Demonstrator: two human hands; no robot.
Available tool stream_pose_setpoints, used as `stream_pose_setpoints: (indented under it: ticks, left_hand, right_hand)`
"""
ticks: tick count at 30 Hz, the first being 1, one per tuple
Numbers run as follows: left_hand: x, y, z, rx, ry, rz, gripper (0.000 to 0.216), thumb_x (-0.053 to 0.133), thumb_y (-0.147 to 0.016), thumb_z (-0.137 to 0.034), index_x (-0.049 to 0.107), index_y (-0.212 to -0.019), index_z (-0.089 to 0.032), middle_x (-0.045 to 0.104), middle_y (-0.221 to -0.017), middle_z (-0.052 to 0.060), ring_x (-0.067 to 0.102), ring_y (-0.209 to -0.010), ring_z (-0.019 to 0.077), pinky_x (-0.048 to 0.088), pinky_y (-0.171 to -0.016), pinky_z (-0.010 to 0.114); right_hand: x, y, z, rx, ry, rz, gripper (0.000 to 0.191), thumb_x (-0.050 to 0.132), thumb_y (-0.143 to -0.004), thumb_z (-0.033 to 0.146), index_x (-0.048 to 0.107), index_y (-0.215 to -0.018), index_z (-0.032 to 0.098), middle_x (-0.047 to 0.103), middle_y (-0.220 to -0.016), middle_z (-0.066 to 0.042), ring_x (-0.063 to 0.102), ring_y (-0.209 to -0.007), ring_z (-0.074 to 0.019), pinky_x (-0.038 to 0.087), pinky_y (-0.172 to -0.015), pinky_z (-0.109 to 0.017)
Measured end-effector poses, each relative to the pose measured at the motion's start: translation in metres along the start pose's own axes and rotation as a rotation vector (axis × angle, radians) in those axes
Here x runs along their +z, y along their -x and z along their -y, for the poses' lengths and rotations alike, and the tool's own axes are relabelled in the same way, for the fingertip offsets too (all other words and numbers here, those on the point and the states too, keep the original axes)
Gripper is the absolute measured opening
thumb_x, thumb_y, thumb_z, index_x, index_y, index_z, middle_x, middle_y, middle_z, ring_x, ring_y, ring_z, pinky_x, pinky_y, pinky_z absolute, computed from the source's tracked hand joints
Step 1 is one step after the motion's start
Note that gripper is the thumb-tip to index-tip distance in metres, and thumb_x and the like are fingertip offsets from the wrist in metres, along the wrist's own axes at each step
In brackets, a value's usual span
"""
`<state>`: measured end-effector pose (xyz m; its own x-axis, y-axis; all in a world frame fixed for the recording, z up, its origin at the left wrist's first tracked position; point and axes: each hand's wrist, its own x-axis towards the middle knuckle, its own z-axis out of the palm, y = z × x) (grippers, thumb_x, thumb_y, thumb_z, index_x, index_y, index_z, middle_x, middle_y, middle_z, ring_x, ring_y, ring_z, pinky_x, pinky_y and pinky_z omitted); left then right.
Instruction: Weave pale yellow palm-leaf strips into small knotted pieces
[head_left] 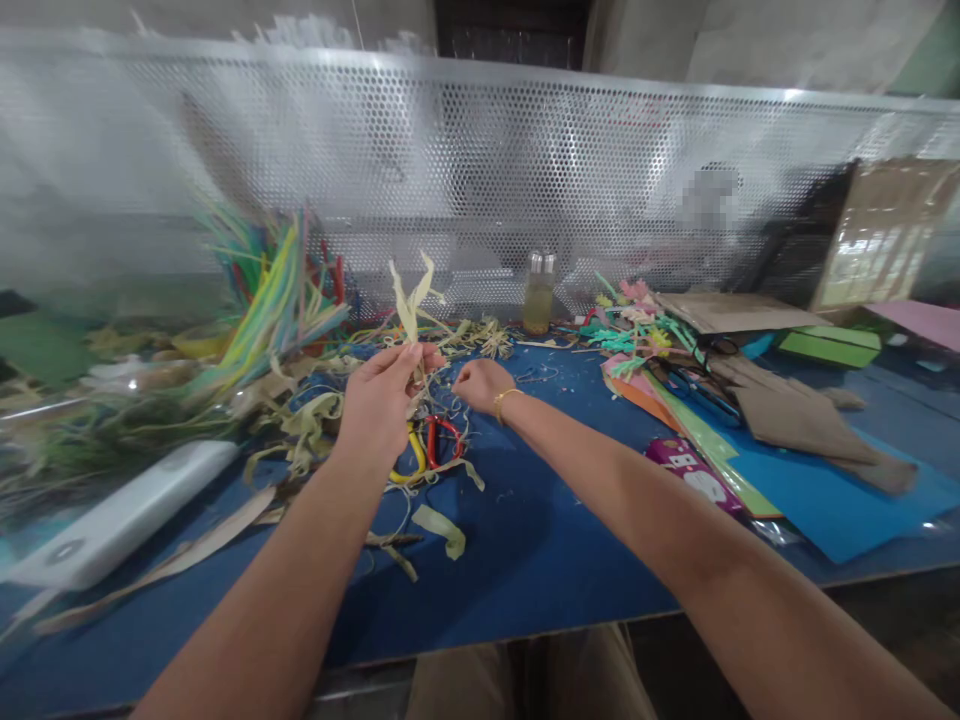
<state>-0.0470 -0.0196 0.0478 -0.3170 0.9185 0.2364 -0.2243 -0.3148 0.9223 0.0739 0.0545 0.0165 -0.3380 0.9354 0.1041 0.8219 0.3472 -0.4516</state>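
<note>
My left hand [386, 385] is closed in a pinch around the stem of a pale yellow dried-leaf flower [412, 300], whose pointed strips stand up above the fingertips. Just right of it, my right hand [482, 387] is closed, fingers curled in. Anything it holds, perhaps a thin strand, is too small to make out. Below the hands, red loop handles [444, 442] and a yellow loop handle [409, 458], apparently of scissors, lie among scraps. A curled pale leaf strip [441, 528] rests nearer me on the blue table [540, 560].
Colourful long stems [270, 300] and dried leaf pieces are heaped at left, behind a white power strip [127, 515]. A lidded bottle [538, 293] stands by the perforated metal screen [510, 160]. On the right lie blue paper [840, 510], brown paper [795, 400] and a purple packet [690, 470].
</note>
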Motion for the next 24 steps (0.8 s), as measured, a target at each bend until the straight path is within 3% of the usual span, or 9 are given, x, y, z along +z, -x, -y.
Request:
stream_pose_setpoints:
  ticks: [4, 8, 11, 13, 16, 18, 21, 24]
  left_hand:
    - [0.001, 0.002, 0.002, -0.095, -0.047, 0.097, 0.020, 0.074, -0.066, -0.035, 0.070, -0.076, -0.018, 0.072, -0.081, 0.004, 0.065, -0.083, 0.0183, 0.048, -0.070, 0.028]
    - [0.007, 0.009, 0.009, -0.117, -0.172, 0.223, 0.023, 0.072, -0.068, -0.040, 0.072, -0.077, -0.019, 0.072, -0.076, 0.005, 0.063, -0.073, 0.0168, 0.045, -0.064, 0.027]
    - [0.014, 0.021, 0.016, -0.143, -0.427, 0.466, 0.018, 0.068, -0.070, -0.036, 0.074, -0.070, -0.019, 0.071, -0.065, 0.006, 0.058, -0.061, 0.0157, 0.040, -0.059, 0.026]
    - [0.019, 0.030, 0.022, -0.155, -0.600, 0.630, 0.018, 0.063, -0.072, -0.032, 0.073, -0.065, -0.019, 0.071, -0.062, 0.005, 0.055, -0.057, 0.0150, 0.039, -0.056, 0.026]
    - [0.022, 0.039, 0.030, -0.157, -0.765, 0.748, 0.023, 0.058, -0.075, -0.035, 0.074, -0.067, -0.020, 0.071, -0.062, 0.004, 0.048, -0.045, 0.0130, 0.033, -0.046, 0.025]
    - [0.023, 0.042, 0.035, -0.150, -0.833, 0.792, 0.024, 0.057, -0.075, -0.036, 0.073, -0.067, -0.021, 0.072, -0.063, 0.003, 0.046, -0.042, 0.0120, 0.031, -0.042, 0.024]
    - [0.025, 0.045, 0.038, -0.139, -0.899, 0.841, 0.025, 0.053, -0.077, -0.035, 0.072, -0.067, -0.020, 0.072, -0.066, 0.002, 0.049, -0.042, 0.0117, 0.033, -0.042, 0.023]
    - [0.029, 0.049, 0.039, -0.143, -0.942, 0.867, 0.026, 0.050, -0.079, -0.031, 0.071, -0.071, -0.019, 0.072, -0.067, 0.001, 0.052, -0.046, 0.0120, 0.038, -0.045, 0.023]
  right_hand:
    - [-0.036, 0.030, -0.036, -0.045, -0.084, -0.104, 0.017, 0.059, -0.079, 0.028, 0.070, -0.088, 0.019, 0.072, -0.086, -0.003, 0.063, -0.076, -0.0134, 0.045, -0.067, -0.023]
    - [-0.057, 0.058, -0.055, -0.112, -0.091, -0.054, 0.010, 0.063, -0.077, 0.027, 0.070, -0.077, 0.019, 0.072, -0.083, -0.003, 0.064, -0.075, -0.0143, 0.044, -0.071, -0.025]
    - [-0.069, 0.072, -0.053, 0.037, 0.269, -0.181, 0.014, 0.074, -0.065, 0.019, 0.071, -0.079, 0.018, 0.072, -0.088, -0.010, 0.065, -0.086, -0.0251, 0.043, -0.083, -0.039]
    - [-0.080, 0.081, -0.046, 0.097, 0.429, -0.272, 0.003, 0.067, -0.072, 0.015, 0.069, -0.071, 0.014, 0.070, -0.082, -0.017, 0.065, -0.086, -0.0311, 0.040, -0.083, -0.047]
    - [-0.103, 0.099, -0.030, 0.182, 0.416, -0.428, 0.018, 0.061, -0.071, 0.001, 0.064, -0.058, 0.013, 0.065, -0.066, -0.017, 0.064, -0.082, -0.0349, 0.039, -0.078, -0.050]
    - [-0.114, 0.108, -0.016, 0.130, 0.360, -0.534, 0.018, 0.064, -0.069, 0.003, 0.063, -0.055, 0.015, 0.061, -0.061, -0.014, 0.062, -0.086, -0.0339, 0.038, -0.079, -0.047]
    - [-0.110, 0.106, 0.011, -0.132, 0.357, -0.480, 0.012, 0.062, -0.077, 0.016, 0.069, -0.067, 0.017, 0.065, -0.069, -0.011, 0.061, -0.082, -0.0272, 0.039, -0.076, -0.041]
    - [-0.081, 0.078, 0.037, -0.336, 0.175, -0.173, 0.010, 0.064, -0.077, 0.026, 0.073, -0.078, 0.022, 0.071, -0.079, -0.003, 0.061, -0.076, -0.0178, 0.040, -0.067, -0.030]
